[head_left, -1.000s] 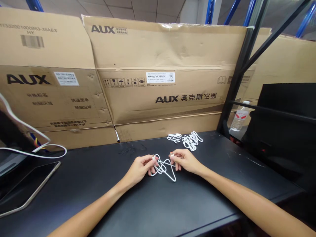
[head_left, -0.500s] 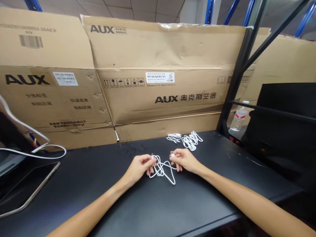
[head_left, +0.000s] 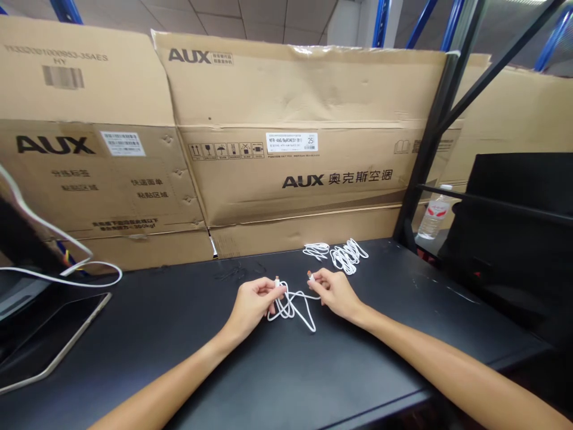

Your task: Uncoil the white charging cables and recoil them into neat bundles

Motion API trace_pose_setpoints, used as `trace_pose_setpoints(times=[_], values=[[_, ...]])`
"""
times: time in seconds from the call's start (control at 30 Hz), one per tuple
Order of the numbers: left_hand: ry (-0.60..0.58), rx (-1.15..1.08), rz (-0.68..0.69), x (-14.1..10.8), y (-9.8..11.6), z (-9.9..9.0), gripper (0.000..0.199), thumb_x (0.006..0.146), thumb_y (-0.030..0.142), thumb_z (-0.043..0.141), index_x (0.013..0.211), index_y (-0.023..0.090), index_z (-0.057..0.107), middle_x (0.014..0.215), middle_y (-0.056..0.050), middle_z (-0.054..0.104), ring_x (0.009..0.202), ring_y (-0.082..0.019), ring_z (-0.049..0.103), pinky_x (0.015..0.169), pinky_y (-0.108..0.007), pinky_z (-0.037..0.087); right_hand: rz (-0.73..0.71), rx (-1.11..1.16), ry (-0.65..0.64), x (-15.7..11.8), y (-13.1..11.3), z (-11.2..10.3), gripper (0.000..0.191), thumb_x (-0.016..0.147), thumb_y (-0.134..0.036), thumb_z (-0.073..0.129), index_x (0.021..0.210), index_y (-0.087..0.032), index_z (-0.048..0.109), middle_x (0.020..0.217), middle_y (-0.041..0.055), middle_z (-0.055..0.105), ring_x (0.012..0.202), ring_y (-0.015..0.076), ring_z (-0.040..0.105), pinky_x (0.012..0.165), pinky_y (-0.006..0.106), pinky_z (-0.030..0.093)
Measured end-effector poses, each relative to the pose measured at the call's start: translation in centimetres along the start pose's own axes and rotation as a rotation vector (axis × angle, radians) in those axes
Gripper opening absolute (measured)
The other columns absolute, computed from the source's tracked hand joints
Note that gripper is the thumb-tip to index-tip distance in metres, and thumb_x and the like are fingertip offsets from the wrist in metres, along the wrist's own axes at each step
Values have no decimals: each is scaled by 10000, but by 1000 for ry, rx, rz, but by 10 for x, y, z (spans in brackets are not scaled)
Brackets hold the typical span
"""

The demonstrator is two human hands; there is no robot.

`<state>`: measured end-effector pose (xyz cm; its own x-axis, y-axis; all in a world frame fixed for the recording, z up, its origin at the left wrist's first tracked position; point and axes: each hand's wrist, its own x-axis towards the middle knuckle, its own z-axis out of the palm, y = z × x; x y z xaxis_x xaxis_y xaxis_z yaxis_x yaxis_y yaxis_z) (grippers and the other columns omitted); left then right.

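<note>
A white charging cable (head_left: pixel 308 316) hangs in loose, tangled loops between my two hands, over the black table (head_left: pixel 295 382). My left hand (head_left: pixel 258 300) pinches one plug end of it, with the orange-tinted tip pointing up past the fingers. In my right hand (head_left: pixel 335 292) the other plug is pinched between thumb and forefinger, its orange tip tilted up and to the left. Most of the loops lie close beside the left fingers. Behind my right hand, two bundles of white cable, a smaller one (head_left: pixel 316 251) and a larger one (head_left: pixel 348 257), rest on the table.
Large cardboard sheets (head_left: pixel 286 95) stand upright along the table's back edge. At the left lies a dark flat device (head_left: pixel 54 340) with a light rim, near a white cord (head_left: pixel 105 264). A black metal post (head_left: pixel 425 143) rises at right, beside a water bottle (head_left: pixel 434 214).
The plug in my right hand now leans further left and shows more of its tip. My right hand has shifted slightly right, and the loops sit a little further left.
</note>
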<state>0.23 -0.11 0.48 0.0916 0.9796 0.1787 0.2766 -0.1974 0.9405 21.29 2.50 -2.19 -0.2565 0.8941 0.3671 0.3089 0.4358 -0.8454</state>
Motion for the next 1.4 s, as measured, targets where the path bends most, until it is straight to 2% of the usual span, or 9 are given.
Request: trace_pose_setpoints(times=[0.1,0.23,0.37,0.77,0.9,1.03,1.17,1.27,1.4], values=[[46,19,-13,-1,2,2,274,690,398,697,633,138,632,423,29,558,353,-84,478,360,-175,346,-25,28,-66,1,0,2,312,879,-436,452,853,-166,605,758,44,680,419,95,527,459,233,426],[82,54,-10,1,-2,3,288,678,408,697,614,139,620,500,7,614,356,-89,502,366,-184,371,77,214,-197,4,7,7,362,871,-479,443,865,-146,583,744,36,665,364,61,456,402,205,357],[111,94,-12,3,-7,2,295,673,413,692,590,142,609,520,-3,634,350,-94,508,369,-190,378,139,296,-240,8,13,9,376,848,-500,461,877,-141,568,701,18,646,352,47,428,373,183,292],[93,133,-31,3,-6,1,300,693,418,676,587,144,613,408,21,568,337,-100,492,382,-189,370,163,334,-265,7,16,8,382,833,-512,492,864,-141,579,687,11,643,371,47,436,383,179,288],[78,121,-27,4,-8,1,312,693,433,674,594,142,616,435,14,580,344,-96,487,376,-189,360,168,333,-261,8,18,8,388,826,-521,500,867,-145,583,686,8,644,378,52,448,391,184,311],[-19,65,-51,6,-10,2,347,731,467,624,635,134,621,506,-4,609,357,-81,466,369,-183,332,171,341,-249,8,17,8,390,810,-529,519,852,-146,578,684,11,648,382,55,454,391,186,315],[-147,-77,-58,8,-9,2,381,766,495,565,785,122,644,691,-34,656,411,-70,462,392,-190,341,167,326,-193,9,12,4,343,752,-494,609,787,-160,540,651,7,648,379,53,424,401,194,316],[-148,-116,-43,10,-10,1,399,780,504,547,858,121,629,710,-25,632,454,-77,468,432,-201,366,205,306,-150,9,7,2,342,699,-471,663,744,-179,490,599,-14,627,360,53,387,395,201,303],[-149,-46,0,11,-15,-2,374,824,497,492,850,137,587,641,8,575,504,-101,499,510,-224,410,129,223,-111,8,4,-2,310,729,-440,640,707,-195,451,553,-31,581,477,103,502,529,241,400]])
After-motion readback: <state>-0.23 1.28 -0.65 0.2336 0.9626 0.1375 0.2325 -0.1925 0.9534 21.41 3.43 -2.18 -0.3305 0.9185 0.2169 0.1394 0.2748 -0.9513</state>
